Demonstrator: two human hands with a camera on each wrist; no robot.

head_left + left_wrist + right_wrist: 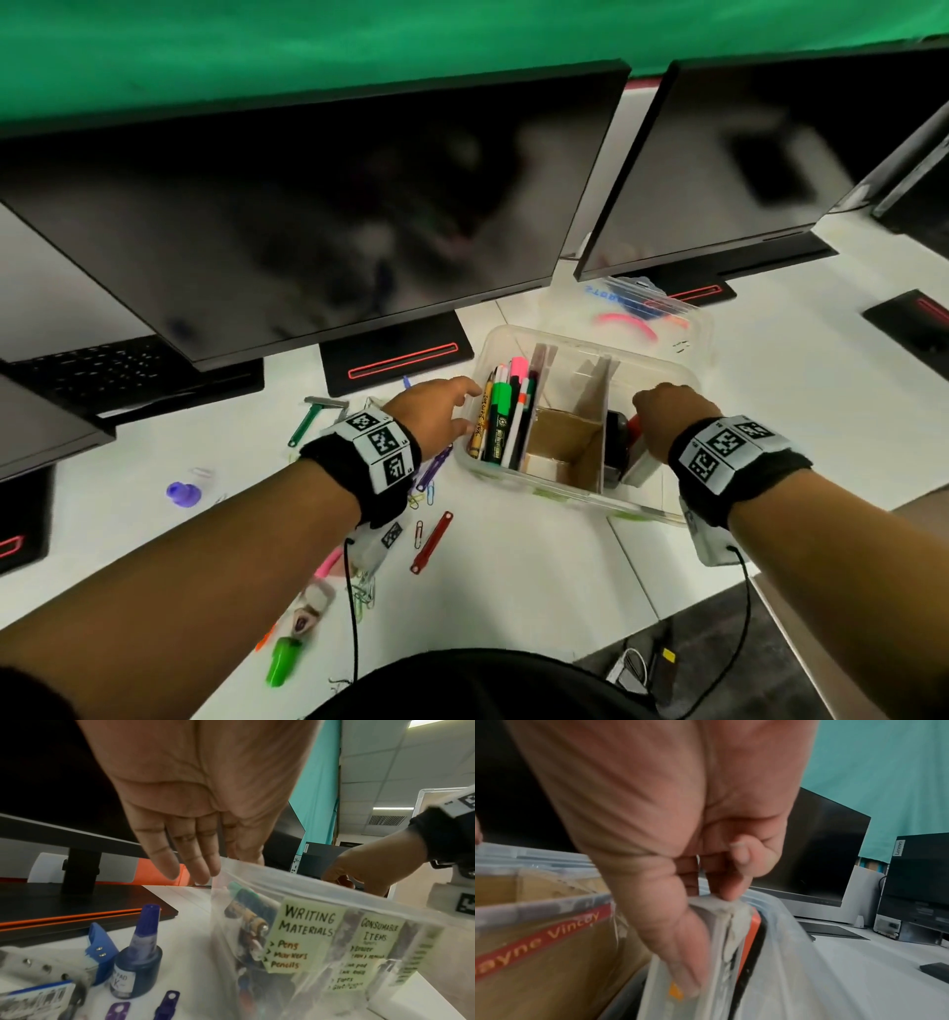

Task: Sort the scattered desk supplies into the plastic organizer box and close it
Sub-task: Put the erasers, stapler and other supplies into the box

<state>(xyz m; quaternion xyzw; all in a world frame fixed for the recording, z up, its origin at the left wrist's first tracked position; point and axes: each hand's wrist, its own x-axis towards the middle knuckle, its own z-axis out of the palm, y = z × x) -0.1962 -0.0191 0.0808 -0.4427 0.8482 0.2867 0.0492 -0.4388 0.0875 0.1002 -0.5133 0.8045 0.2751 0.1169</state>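
Observation:
The clear plastic organizer box (662, 367) stands open on the white desk, split by cardboard dividers (598, 406). Pens and markers (506, 416) fill its left compartment. My left hand (449, 408) lies with straight fingers against the box's left rim (246, 870); the left wrist view shows the palm open and holding nothing. My right hand (662, 411) reaches into the right compartment, thumb and fingers pinching a flat white packet (721, 933) that stands beside an orange and black item (753, 933). Labels on the box (306, 931) read writing materials and consumable items.
The clear lid (652, 308) lies behind the box by a monitor base. Left of the box lie a purple ink bottle (182, 493), a green-handled tool (308, 419), paper clips (429, 493), a red fastener strip (431, 542) and a green cap (282, 663). Monitors (318, 216) stand close behind.

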